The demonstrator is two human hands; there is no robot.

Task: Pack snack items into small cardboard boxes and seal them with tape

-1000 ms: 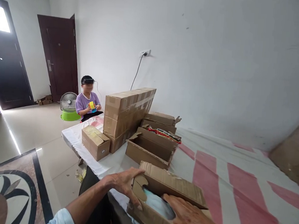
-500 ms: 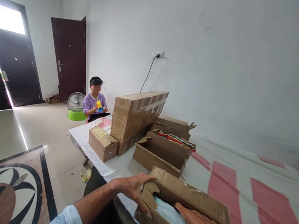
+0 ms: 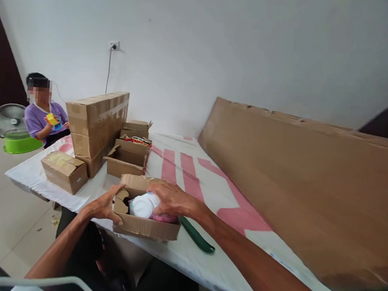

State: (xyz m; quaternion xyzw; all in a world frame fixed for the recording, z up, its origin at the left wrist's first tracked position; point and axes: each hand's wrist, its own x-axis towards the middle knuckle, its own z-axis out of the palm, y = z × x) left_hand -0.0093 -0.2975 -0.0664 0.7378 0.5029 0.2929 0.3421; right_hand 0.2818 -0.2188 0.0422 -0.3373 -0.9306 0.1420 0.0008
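An open cardboard box (image 3: 144, 229) sits at the table's near edge. My left hand (image 3: 105, 205) is clamped over its left end, thumb at the front and fingers at the back corner. My right hand (image 3: 168, 200) reaches over the far wall into the box, its fingers curled on a smooth white rounded item (image 3: 143, 205); its fingertips are partly hidden. Beneath that hand, something pink and fuzzy (image 3: 166, 217) shows in the box. A long dark green object (image 3: 197, 236) lies on the cloth right of the box, under my right forearm.
Behind stand an open box (image 3: 126, 169), a box with colourful fabric (image 3: 136, 139), stacked taped cartons (image 3: 97, 130) and a small closed carton (image 3: 64, 172). A large cardboard sheet (image 3: 298, 179) leans along the right. Another person (image 3: 46, 113) sits at far left, near a fan (image 3: 12, 121).
My view has swung right, bringing in the cardboard sheet and green object. My right hand has shifted from pressing on a pale blue item to the white one. My left hand stays on the box's end.
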